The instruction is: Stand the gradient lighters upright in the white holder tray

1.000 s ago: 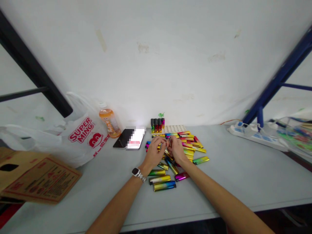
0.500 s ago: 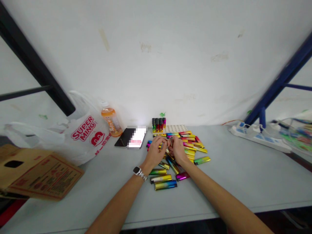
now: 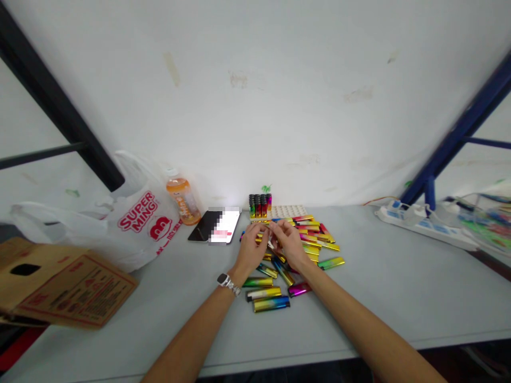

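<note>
My left hand (image 3: 252, 246), with a watch on its wrist, bends over the left side of a pile of shiny cigarette lighters (image 3: 271, 304). Its fingers are curled inward. My right hand (image 3: 289, 242) meets it at the fingertips, its fingers bent and thumb pinched in. What they pinch is small and mostly covered by the fingers. Lighters in yellow, blue, green, red and magenta lie around and under both hands. Behind them, several lighters with black tops (image 3: 260, 205) stand upright in a white tray with holes (image 3: 293, 210).
Left of the pile lies a tablet (image 3: 203, 226), its screen partly blurred. Further left stand an orange drink bottle (image 3: 183, 199), a white plastic bag (image 3: 138, 226) and a cardboard box (image 3: 75, 290). A power strip (image 3: 423, 226) lies at the right, by a blue post (image 3: 463, 133).
My right hand has turned and raised its fingers slightly, closing in on the left fingertips. My left hand has shifted a little left. The upright lighters look the same.
</note>
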A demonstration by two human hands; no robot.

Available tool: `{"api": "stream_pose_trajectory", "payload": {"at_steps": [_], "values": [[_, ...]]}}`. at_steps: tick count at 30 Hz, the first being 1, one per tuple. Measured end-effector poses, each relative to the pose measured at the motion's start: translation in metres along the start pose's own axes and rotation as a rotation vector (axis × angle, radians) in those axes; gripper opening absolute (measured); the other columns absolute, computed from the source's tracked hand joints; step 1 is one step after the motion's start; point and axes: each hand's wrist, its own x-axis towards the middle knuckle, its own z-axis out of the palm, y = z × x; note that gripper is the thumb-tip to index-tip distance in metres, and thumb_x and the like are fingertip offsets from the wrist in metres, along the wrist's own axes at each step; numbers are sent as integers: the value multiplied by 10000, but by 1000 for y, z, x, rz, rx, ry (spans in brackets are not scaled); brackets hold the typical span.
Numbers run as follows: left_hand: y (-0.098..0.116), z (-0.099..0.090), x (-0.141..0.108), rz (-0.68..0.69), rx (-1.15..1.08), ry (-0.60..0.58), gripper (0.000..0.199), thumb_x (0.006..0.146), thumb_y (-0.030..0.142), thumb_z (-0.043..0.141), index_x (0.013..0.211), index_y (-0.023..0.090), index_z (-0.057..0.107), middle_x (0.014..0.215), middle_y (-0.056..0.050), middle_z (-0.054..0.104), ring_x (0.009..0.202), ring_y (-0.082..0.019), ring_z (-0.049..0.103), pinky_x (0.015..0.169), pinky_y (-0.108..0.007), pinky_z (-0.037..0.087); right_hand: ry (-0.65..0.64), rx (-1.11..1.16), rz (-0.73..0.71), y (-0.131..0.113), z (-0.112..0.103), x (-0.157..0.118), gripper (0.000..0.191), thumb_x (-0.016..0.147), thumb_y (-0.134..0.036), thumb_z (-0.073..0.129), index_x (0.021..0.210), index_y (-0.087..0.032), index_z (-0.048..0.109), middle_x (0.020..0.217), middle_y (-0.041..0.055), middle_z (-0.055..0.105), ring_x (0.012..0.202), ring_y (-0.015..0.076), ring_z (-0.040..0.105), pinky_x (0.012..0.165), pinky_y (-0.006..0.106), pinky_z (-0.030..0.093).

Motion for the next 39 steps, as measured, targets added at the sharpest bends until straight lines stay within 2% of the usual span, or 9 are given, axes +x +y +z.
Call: {"api": "stream_pose_trajectory", "payload": {"at_steps": [4, 9, 14, 29, 32, 35, 39], "values": [[0, 0, 0, -23, -6, 1, 136, 938, 222, 513, 859, 194, 620, 924, -61, 640, 915, -200, 600, 806, -338, 514, 65, -101, -61, 3, -1, 0, 421, 783, -564, 686, 754, -237, 422, 469, -107, 410, 375, 71, 294, 383, 214, 204], [2, 0, -1, -19, -14, -12, 130, 929, 212, 518, 839, 195, 611, 951, -67, 645, 968, -211, 602, 816, -342, 520, 190, -289, -149, 3, -3, 0, 407, 820, -477, 612, 574, -212, 426, 490, -67, 353, 466, 86, 293, 458, 251, 227], [3, -1, -1, -32, -11, -29, 141, 928, 210, 516, 833, 198, 619, 965, -68, 648, 988, -214, 597, 828, -347, 521, 180, -343, -163, 3, -1, -1, 318, 812, -346, 491, 530, -205, 447, 501, -49, 358, 499, 104, 321, 507, 266, 252], [3, 0, -1, -19, -11, -16, 139, 929, 221, 525, 837, 196, 626, 961, -67, 650, 965, -209, 597, 833, -346, 521, 177, -343, -142, 13, -2, 0, 366, 860, -391, 518, 555, -221, 406, 504, -59, 333, 505, 110, 282, 508, 268, 249], [2, 1, -1, -18, -10, -14, 138, 934, 239, 528, 851, 195, 628, 950, -70, 643, 955, -211, 596, 818, -345, 525, 151, -338, -126, 12, -3, 1, 410, 876, -485, 544, 590, -223, 409, 512, -63, 333, 501, 109, 285, 492, 264, 249], [1, 1, -1, -18, -9, -12, 138, 935, 240, 526, 857, 192, 628, 958, -73, 643, 959, -211, 597, 818, -345, 525, 97, -355, -152, 7, -4, 2, 388, 874, -525, 579, 669, -224, 447, 547, -61, 398, 526, 119, 364, 510, 255, 310], [1, 0, 0, -16, -10, -22, 156, 935, 219, 513, 820, 194, 616, 937, -63, 642, 931, -204, 603, 823, -349, 521, -14, -326, -244, -3, -12, 5, 252, 904, -466, 575, 972, -225, 555, 711, -33, 570, 687, 153, 556, 695, 276, 459]]}}
